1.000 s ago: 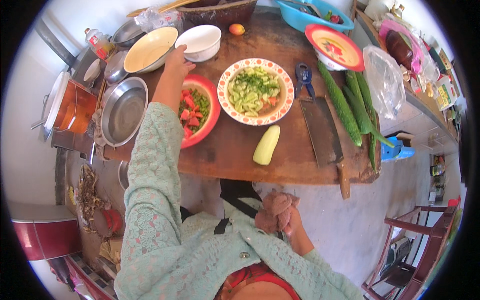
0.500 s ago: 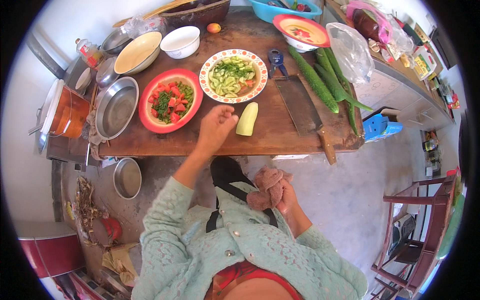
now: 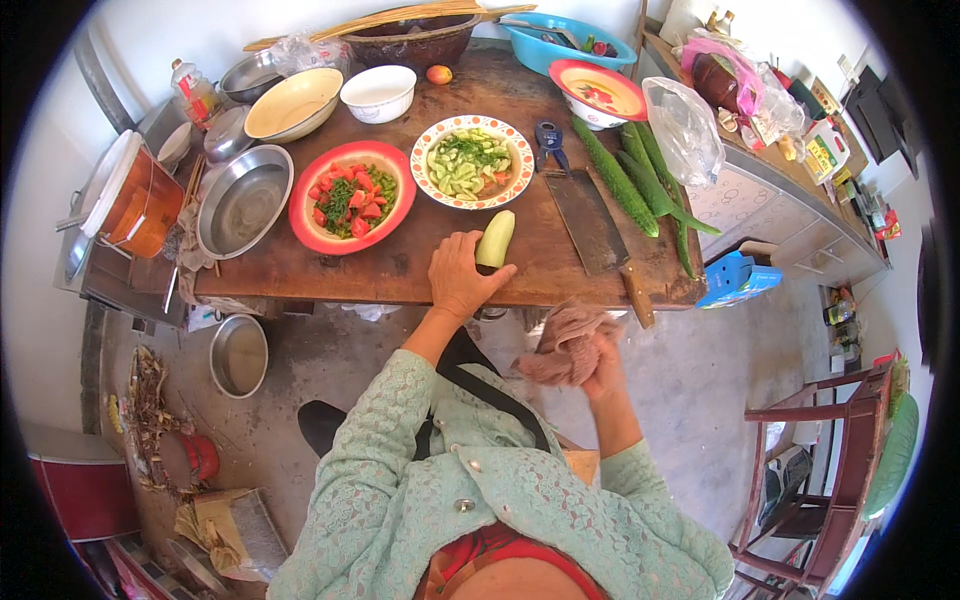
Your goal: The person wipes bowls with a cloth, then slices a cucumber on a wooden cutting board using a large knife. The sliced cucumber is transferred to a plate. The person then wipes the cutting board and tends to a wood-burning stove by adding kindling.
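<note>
Peeled cucumber (image 3: pixel 496 238) is bracketed near the front edge of the worktop (image 3: pixel 350 284) by the left hand (image 3: pixel 462 278), thumb and fingers spread, contact unclear; brown cloth (image 3: pixel 562 348) is clutched in the right hand (image 3: pixel 606 375). Grasping step, presumably; closing around the cucumber seems needed.

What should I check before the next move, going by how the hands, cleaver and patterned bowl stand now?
1. Left hand at the peeled pale-green piece: ok, fingers and thumb are around its near end.
2. Left hand's hold firm: cannot tell; the view doesn't show how hard it presses, if at all.
3. Right hand free: not ok, it holds a brownish cloth in front of the table.
4. Cleaver apart from the left hand: ok, it lies to the right of the piece.
5. Cleaver fully on the table: not ok, its handle juts past the front edge.
6. Patterned bowl upright: ok.
</note>
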The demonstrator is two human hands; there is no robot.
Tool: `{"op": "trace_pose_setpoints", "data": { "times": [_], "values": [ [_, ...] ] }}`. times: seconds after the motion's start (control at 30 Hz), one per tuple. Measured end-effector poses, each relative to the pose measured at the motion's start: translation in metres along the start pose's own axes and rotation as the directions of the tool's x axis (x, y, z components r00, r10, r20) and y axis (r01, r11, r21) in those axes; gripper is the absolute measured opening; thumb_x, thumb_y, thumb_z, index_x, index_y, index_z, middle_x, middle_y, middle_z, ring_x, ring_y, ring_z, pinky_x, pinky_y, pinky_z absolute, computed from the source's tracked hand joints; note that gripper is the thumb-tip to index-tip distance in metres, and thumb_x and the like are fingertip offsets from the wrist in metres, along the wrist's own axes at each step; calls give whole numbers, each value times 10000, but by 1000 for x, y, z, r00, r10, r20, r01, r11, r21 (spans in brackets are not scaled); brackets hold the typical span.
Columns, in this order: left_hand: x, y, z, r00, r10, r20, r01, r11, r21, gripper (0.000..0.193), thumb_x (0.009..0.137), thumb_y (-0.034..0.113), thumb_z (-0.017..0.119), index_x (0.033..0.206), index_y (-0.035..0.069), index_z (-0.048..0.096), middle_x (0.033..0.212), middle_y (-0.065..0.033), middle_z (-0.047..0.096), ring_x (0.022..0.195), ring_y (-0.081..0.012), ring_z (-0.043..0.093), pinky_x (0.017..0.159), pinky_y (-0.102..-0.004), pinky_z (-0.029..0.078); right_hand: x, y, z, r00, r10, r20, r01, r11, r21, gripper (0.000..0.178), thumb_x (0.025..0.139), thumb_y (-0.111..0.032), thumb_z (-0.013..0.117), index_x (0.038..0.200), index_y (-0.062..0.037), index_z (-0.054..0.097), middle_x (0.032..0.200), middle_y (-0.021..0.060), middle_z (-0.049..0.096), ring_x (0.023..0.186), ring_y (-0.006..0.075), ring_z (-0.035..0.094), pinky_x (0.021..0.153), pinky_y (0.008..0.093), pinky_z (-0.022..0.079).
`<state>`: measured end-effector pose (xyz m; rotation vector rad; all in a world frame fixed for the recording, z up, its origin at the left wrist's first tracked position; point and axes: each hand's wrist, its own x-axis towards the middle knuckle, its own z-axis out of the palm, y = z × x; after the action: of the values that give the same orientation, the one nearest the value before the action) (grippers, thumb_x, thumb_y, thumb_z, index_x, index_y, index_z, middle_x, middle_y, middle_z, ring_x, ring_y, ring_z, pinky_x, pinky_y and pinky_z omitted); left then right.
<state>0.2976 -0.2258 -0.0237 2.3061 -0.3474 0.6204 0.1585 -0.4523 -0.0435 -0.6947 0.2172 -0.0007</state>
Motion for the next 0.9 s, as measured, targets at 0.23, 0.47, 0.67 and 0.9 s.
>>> {"op": "trace_pose_setpoints", "data": {
  "times": [0.23,0.47,0.67,0.9],
  "values": [
    [-3,-4,1,1000,-3,-4,3,1000,12,510,684,386,782,1050,91,583,946,-85,572,923,-294,563,780,-428,455,22,-149,67,816,-541,203,546,606,-578,434,769,-65,737,1171,-24,578,1101,103,647,1000,213,632,899,356,516],
    [-4,-3,1,1000,24,-7,-24,1000,19,514,683,381,778,1055,87,581,942,-88,572,919,-302,560,787,-423,452,83,-180,39,776,-534,335,501,200,-842,381,815,-103,736,1158,-8,599,1049,60,672,948,140,630,855,295,502],
    [-3,-5,0,999,33,-13,-33,999,30,527,673,396,779,1048,85,578,936,-89,569,903,-304,559,774,-421,448,85,-140,-3,838,-412,358,76,-561,-824,443,790,-122,698,1209,-51,574,1149,166,573,1048,375,551,893,475,468],
    [-3,-3,-1,998,44,-42,-45,999,-19,513,676,372,778,1042,72,578,947,-87,578,902,-296,557,776,-415,447,49,-93,11,801,-410,436,54,-676,-735,455,819,-198,701,1223,-83,526,1061,161,528,1048,377,520,855,479,468]
  ]
}}
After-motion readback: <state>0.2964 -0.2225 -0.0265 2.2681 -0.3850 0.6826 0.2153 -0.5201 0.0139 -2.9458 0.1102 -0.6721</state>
